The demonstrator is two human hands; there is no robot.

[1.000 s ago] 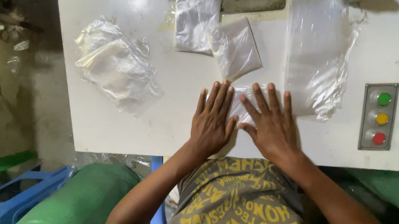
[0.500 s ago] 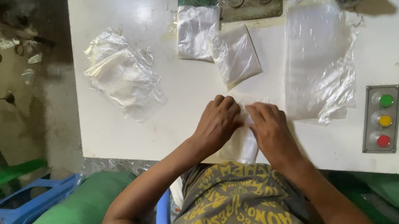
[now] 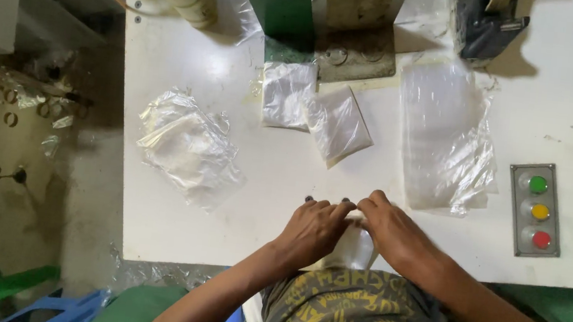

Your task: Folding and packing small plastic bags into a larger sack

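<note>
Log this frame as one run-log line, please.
left hand: on small white packet | right hand: on same packet | place: near edge of white table | nearby: clear bags, button panel

Bench (image 3: 170, 234) near edge: left hand (image 3: 311, 230) and right hand (image 3: 397, 232) side by side on a small packet (image 3: 354, 249).
Left: heap of bags (image 3: 187, 146).
Behind hands: two filled pouches (image 3: 317, 110).
Right: flat bag stack (image 3: 447, 140), then button panel (image 3: 535, 209).
Far edge: metal fixture (image 3: 353, 17).
</note>
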